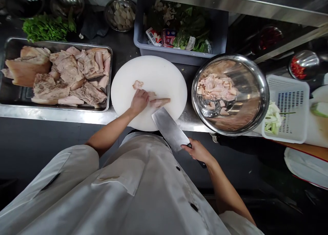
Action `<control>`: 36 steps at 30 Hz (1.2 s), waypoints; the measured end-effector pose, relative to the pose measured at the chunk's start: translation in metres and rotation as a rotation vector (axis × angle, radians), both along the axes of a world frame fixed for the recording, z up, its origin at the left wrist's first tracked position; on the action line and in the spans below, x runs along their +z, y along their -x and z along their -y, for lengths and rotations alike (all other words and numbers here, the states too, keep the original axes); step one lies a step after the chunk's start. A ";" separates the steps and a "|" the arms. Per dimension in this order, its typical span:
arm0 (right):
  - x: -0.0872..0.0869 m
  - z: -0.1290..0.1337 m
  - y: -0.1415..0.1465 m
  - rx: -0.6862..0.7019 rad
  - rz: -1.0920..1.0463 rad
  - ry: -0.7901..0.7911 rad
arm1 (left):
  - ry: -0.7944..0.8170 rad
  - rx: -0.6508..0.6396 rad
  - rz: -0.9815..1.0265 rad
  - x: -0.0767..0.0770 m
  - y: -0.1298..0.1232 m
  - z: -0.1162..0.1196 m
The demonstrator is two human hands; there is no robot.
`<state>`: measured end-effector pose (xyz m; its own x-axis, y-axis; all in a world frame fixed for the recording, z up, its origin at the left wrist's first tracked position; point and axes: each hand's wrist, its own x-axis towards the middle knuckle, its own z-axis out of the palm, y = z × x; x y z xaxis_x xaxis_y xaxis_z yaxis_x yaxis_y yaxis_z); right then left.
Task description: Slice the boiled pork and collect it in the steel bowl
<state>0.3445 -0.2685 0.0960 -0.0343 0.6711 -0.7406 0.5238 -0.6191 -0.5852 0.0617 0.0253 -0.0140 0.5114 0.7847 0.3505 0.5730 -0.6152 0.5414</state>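
On the round white cutting board (148,69), my left hand (139,101) bends its fingers down against a piece of cooked pork (161,102). The fingers partly hide that meat. A small meat scrap (137,85) lies just beyond the hand. My right hand (198,150) is wrapped round the black handle of a cleaver (170,129). The broad blade points up and left, with its front end over the board's near edge, close to the pork. A large steel bowl (252,91) to the right holds sliced pork (217,86).
Large pork chunks (68,70) fill a metal tray (109,91) on the left. Behind stand a grey bin (174,52) of scraps, a bowl of garlic cloves (122,16) and green herbs (47,27). A white basket (298,108) with cut vegetables sits right, below a metal shelf (269,9).
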 end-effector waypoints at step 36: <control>-0.020 -0.056 0.050 -0.219 0.102 -0.154 | -0.029 -0.271 0.046 0.008 -0.011 0.038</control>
